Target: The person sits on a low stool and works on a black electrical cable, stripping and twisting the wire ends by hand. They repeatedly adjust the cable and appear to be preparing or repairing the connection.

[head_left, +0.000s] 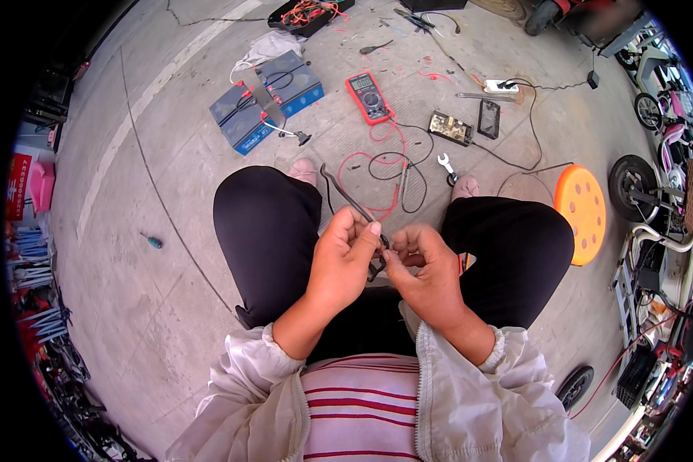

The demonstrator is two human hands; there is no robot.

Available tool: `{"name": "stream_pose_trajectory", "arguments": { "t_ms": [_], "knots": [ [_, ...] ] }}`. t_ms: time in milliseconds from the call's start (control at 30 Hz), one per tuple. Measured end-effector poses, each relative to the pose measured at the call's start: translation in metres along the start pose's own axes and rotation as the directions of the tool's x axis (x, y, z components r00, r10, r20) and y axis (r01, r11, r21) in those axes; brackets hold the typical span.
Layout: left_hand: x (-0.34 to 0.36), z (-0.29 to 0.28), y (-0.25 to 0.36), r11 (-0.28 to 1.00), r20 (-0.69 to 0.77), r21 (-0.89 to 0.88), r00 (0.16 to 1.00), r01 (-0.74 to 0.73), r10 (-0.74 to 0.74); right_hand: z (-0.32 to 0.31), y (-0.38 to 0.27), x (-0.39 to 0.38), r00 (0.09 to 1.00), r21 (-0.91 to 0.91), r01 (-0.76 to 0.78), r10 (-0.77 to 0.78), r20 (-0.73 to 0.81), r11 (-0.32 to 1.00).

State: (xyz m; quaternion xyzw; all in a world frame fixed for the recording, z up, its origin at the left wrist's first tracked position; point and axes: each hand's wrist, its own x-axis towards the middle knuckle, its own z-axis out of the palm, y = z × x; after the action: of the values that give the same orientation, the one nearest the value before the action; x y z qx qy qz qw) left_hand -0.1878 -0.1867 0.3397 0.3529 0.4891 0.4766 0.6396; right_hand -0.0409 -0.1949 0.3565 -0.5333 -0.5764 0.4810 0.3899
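Observation:
Above my lap, both hands meet on a black cable (pixel 346 195). My left hand (pixel 343 254) pinches it between thumb and fingers, and a length of it runs up and away past the knuckles. Close beside it, my right hand (pixel 426 266) has thumb and forefinger pressed together at the cable's near end; the exact spot they grip is partly hidden by the fingers. A dark loop of the cable hangs below the fingertips. On the floor beyond lie a red multimeter (pixel 369 98) with red and black leads, and a wrench (pixel 446 168) near my right foot.
Two blue batteries (pixel 291 83) stand at the far left. An opened circuit box (pixel 450 128), its dark cover (pixel 489 119) and a white power strip (pixel 501 86) lie at the far right. An orange stool (pixel 580 214) is right of my knee. A screwdriver (pixel 153 242) lies left.

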Motion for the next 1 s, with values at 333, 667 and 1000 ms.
{"name": "stream_pose_trajectory", "arguments": {
  "t_ms": [333, 667, 1000],
  "knots": [
    [-0.004, 0.001, -0.004, 0.989, -0.02, 0.145, 0.999, -0.032, 0.036, 0.01, -0.004, -0.003, 0.955, -0.313, 0.242, -0.283, -0.094, 0.918],
    [-0.008, 0.001, -0.007, 0.995, 0.165, 0.05, 0.983, -0.086, 0.076, -0.003, 0.004, 0.003, 0.984, 0.042, -0.177, 0.176, 0.024, 0.983],
    [-0.011, 0.007, -0.012, 0.918, 0.188, 0.368, 0.979, -0.149, 0.083, -0.032, 0.004, 0.012, 0.808, 0.237, -0.523, 0.388, 0.443, 0.819]
  ]
}}
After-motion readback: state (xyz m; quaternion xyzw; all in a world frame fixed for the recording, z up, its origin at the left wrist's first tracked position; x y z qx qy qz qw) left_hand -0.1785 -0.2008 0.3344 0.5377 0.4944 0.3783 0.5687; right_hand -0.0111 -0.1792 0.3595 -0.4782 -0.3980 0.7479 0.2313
